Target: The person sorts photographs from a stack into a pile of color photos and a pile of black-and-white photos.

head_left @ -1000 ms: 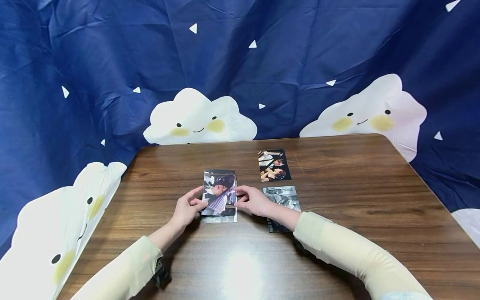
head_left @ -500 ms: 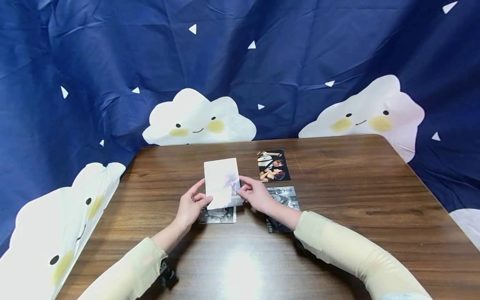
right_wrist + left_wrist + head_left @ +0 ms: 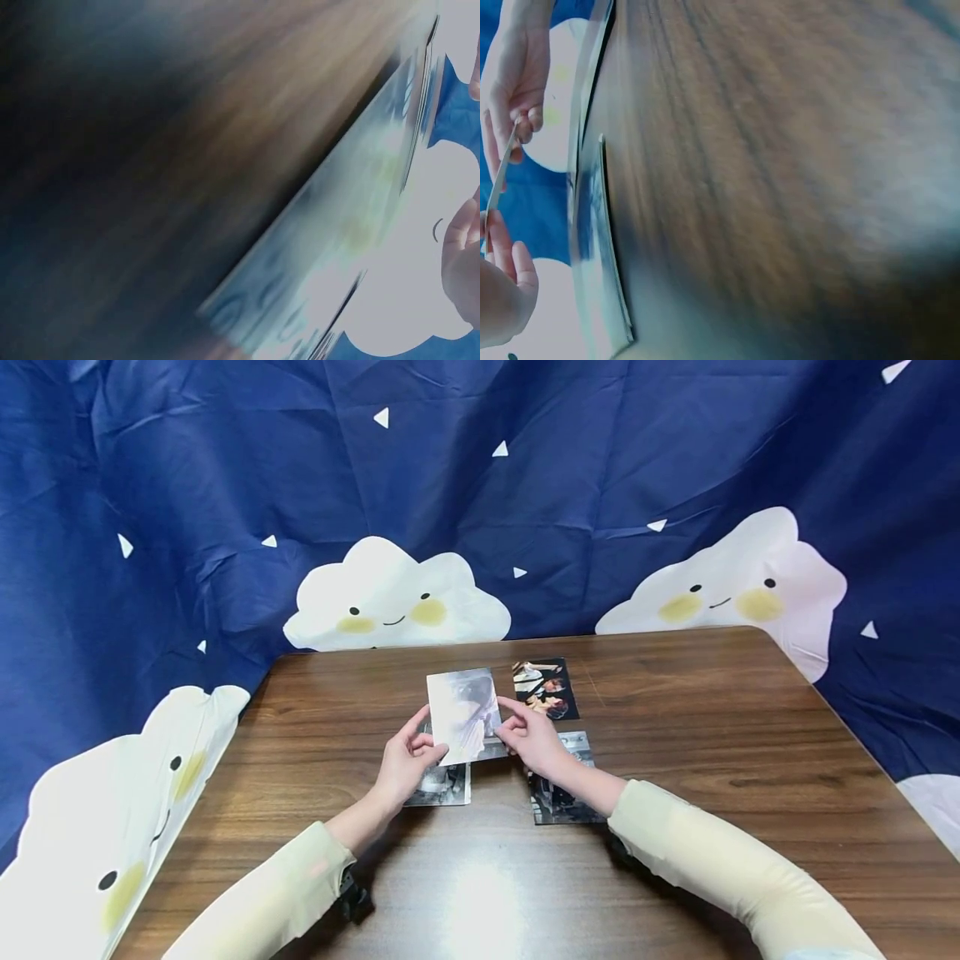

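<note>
Deep-blue fabric [image 3: 450, 460] printed with white smiling clouds [image 3: 397, 597] and small white triangles hangs behind a brown wood-grain table [image 3: 712, 735], its glossy top throwing back a bright patch of light on the near side. Over the middle, lifted clear of the wood and tilted, is a glossy rectangular photo print [image 3: 468, 718], its face partly washed out by glare. The person's left hand [image 3: 405, 764] pinches its left edge; the right hand [image 3: 536, 743] pinches the opposite edge. 3 more prints lie flat on the tabletop: a black-and-white photo with a pale border [image 3: 446, 787], partly hidden beneath the raised print; a grey-toned photo [image 3: 558, 802], partly covered by the right forearm; and a dark colour photo of people [image 3: 543, 689], just beyond the right hand. Both forearms wear pale yellow sleeves [image 3: 705, 843].
</note>
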`<state>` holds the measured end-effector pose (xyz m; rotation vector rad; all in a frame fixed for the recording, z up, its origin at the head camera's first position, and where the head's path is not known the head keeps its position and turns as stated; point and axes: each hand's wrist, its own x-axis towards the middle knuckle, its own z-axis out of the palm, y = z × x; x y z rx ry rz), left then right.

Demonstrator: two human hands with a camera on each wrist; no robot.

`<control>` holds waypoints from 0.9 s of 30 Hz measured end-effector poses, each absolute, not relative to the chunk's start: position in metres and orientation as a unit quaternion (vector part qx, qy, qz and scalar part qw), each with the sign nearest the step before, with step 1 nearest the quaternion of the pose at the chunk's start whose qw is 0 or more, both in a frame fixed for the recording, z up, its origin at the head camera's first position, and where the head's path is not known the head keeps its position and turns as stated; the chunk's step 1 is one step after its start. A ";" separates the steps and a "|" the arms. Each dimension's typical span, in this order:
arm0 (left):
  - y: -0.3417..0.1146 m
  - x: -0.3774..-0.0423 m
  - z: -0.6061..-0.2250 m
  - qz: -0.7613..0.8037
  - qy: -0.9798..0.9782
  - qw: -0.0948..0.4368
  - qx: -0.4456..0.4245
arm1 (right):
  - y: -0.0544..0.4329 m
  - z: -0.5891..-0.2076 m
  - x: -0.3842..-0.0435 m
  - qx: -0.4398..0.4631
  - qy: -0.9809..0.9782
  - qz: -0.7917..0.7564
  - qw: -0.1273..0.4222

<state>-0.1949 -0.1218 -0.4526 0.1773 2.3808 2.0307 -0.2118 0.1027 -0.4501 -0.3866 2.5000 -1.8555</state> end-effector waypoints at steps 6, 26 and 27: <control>-0.104 -0.205 -0.448 0.658 0.747 0.004 0.095 | 0.123 -0.448 -0.218 -0.128 0.793 -0.595 -0.030; -0.035 -0.249 -0.440 0.647 0.749 -0.019 0.142 | 0.182 -0.439 -0.244 -0.088 0.794 -0.596 -0.083; -0.033 -0.253 -0.440 0.645 0.750 -0.015 0.146 | 0.184 -0.439 -0.245 -0.084 0.797 -0.592 -0.085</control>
